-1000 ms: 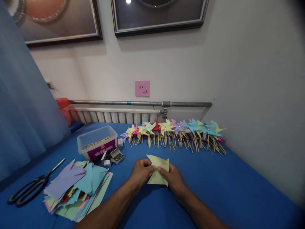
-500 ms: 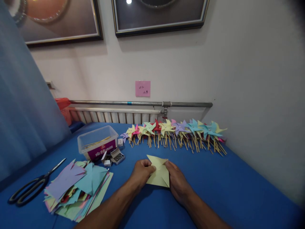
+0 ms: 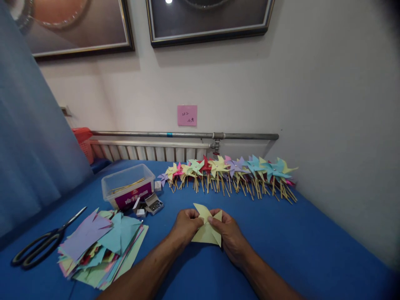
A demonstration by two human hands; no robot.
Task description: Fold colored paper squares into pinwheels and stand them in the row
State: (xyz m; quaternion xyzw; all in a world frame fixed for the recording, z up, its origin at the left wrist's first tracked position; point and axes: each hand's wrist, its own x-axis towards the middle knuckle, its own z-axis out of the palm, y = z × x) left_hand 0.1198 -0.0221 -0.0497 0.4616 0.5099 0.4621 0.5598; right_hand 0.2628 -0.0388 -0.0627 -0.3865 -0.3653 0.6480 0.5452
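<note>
A pale yellow square of slit paper (image 3: 206,236) is held up between my two hands, just above the blue tabletop. My left hand (image 3: 186,225) pinches its left side, thumb on top near the middle. On the right, my right hand (image 3: 229,231) presses a folded-in corner toward the paper's centre with its thumb, fingers behind the sheet. One pointed corner sticks up at the top left. Beyond the hands lies a row of finished paper pinwheels (image 3: 218,166) on thin wooden sticks.
Left of my arms is a pile of coloured cut paper (image 3: 93,246), with black-handled scissors (image 3: 46,246) beside it. Behind stand a clear plastic box (image 3: 128,185) with sticks and a small open carton (image 3: 154,204) of metal pins. A radiator (image 3: 150,151) runs along the wall.
My right thumb has moved left from the paper's upper right corner to its middle, bending that corner inward. My left hand keeps its pinch.
</note>
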